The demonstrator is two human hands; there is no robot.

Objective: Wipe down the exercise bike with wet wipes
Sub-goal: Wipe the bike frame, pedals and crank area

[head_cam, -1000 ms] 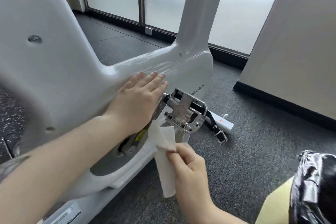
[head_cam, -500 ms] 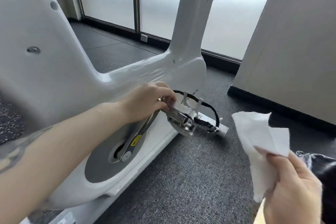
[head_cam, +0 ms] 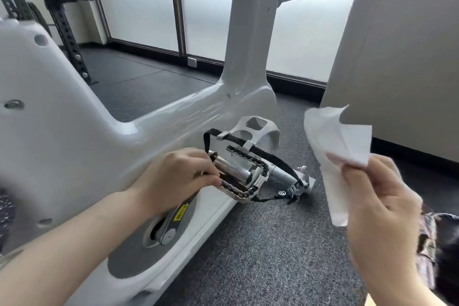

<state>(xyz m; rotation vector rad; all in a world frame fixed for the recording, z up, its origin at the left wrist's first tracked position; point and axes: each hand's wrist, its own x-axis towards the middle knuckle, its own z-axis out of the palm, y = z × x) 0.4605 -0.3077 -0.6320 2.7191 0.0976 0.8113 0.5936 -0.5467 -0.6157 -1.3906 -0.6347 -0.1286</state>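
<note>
The white exercise bike fills the left and middle of the view, its seat post rising at the centre. My left hand grips the inner edge of the metal pedal, which lies flat with its black strap and grey toe cage on top. The crank arm runs from the pedal down to the grey hub disc. My right hand is off to the right, clear of the bike, pinching a white wet wipe that hangs unfolded in the air.
Grey carpet lies below the pedal. A beige wall panel with black skirting stands at the right. Frosted windows run along the back, and a black perforated rack stands at the back left. A dark crumpled bag shows at the right edge.
My left hand left the bike's body and took hold of the pedal, turning it flat with the toe cage up. My right hand swung the wipe away to the right and upward.
</note>
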